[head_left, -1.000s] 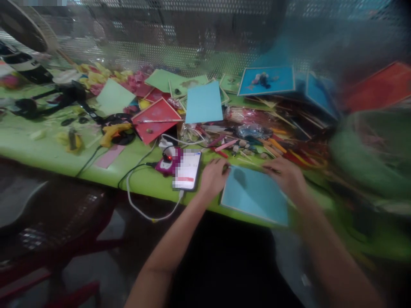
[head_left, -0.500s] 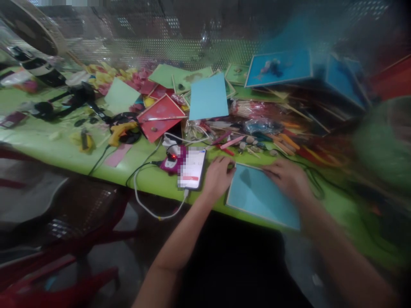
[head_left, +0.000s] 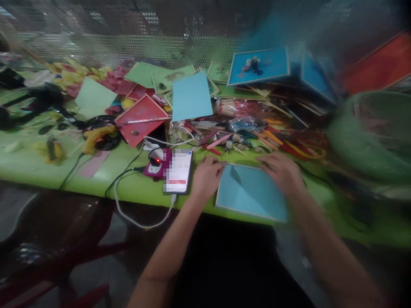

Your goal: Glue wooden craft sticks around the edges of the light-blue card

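Observation:
A light blue rectangular board (head_left: 250,192) with a thin pale border lies flat at the front edge of the green table. My left hand (head_left: 208,177) grips its upper left corner with curled fingers. At the upper right edge, my right hand (head_left: 284,173) has its fingers closed on the border, while my forearm covers the right side. A shadow falls across the board near my left fingertips. Just left of my left hand lies a phone (head_left: 180,171) with a lit screen and a white cable.
Behind the board are loose sticks, pebbles and scissors with orange handles. A light blue sheet (head_left: 192,96), a red framed board (head_left: 141,119) and a blue framed board (head_left: 258,66) lie farther back. A yellow glue gun (head_left: 98,139) is at left, a green basin (head_left: 372,132) at right.
The view has swung to the right, so more of the green basin and a red board show. Both hands stay at the upper edge of the light blue board.

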Available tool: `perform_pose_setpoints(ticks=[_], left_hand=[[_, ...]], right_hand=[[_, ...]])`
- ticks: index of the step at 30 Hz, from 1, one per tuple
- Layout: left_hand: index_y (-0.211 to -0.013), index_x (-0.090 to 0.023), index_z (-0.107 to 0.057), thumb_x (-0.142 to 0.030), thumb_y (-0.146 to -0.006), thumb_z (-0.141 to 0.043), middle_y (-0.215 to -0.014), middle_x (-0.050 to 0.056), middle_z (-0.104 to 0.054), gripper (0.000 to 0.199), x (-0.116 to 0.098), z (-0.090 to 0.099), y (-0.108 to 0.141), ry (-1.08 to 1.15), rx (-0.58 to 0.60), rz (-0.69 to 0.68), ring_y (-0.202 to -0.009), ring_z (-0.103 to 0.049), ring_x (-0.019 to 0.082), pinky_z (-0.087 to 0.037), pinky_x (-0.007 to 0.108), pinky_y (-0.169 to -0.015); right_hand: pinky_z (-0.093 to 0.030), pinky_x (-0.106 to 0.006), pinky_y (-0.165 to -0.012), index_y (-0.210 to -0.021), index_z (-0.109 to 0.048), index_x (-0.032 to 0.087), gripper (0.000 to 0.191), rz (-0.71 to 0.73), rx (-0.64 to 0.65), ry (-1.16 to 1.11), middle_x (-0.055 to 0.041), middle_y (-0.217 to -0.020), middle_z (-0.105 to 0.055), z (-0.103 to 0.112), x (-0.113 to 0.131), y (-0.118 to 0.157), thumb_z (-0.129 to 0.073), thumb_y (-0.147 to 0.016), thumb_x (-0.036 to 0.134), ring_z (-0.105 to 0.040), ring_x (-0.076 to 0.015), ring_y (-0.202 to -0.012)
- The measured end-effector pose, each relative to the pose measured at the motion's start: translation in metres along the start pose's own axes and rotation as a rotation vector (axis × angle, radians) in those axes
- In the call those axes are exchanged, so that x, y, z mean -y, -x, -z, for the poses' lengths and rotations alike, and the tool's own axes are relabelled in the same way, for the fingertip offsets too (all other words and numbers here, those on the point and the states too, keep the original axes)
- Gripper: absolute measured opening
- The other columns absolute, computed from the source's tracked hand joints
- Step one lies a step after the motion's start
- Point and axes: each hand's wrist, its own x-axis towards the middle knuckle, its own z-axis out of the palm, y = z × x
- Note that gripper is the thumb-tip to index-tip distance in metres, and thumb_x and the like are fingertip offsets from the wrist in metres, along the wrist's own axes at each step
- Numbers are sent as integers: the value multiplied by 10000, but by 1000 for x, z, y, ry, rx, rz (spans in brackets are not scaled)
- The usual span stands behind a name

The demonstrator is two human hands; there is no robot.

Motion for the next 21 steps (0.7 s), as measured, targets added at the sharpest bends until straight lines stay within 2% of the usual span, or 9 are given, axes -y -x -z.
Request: perform_pose_setpoints(ticks=[4,6,9,12,17,21], left_hand=[[-1147,-229,-802,-170,-971,-607,-1009,77,-671,269,2,-1,-1,-1,-13,-24,-990,-630,235,-516,387,-934],[-1141,-232,-805,-167,-970,-606,-992,74,-670,271,2,-1,-1,-9,-18,-30,-971,-631,235,-518,390,-926],[-1131,-249,-806,-179,-974,-599,-988,70,-671,270,2,-1,-2,-21,-30,-34,-970,-625,234,-520,384,-922],[-1120,-244,-809,-188,-975,-599,-998,74,-674,261,1,-1,-1,-24,-30,-34,-978,-622,239,-524,382,-909],[-1111,-252,-812,-179,-967,-607,-1001,73,-672,261,1,-1,-1,-20,-33,-28,-979,-621,240,-526,375,-892],[-1122,-256,-809,-171,-959,-619,-997,69,-671,265,1,-1,-1,-29,-38,-29,-954,-618,233,-528,363,-873]], right_hand=[[-550,-426,-892,-1050,-804,271,198,-139,-240,-43,-67,-999,-779,32,-7,15,-627,-969,304,-711,-256,-948],[-555,-440,-891,-995,-803,279,175,-181,-290,-42,-61,-965,-780,40,-11,27,-634,-964,314,-711,-260,-930],[-556,-441,-864,-953,-799,276,172,-207,-258,-15,-58,-933,-777,40,-16,43,-635,-961,327,-712,-260,-896],[-548,-420,-850,-933,-798,255,165,-164,-186,26,-62,-918,-770,33,-21,51,-648,-951,322,-707,-255,-896],[-523,-430,-847,-902,-803,252,181,-127,-67,131,-82,-940,-750,24,-26,51,-627,-940,266,-677,-277,-929],[-512,-428,-837,-897,-804,250,191,-123,-57,194,-87,-931,-742,21,-27,49,-617,-936,242,-665,-279,-912]])
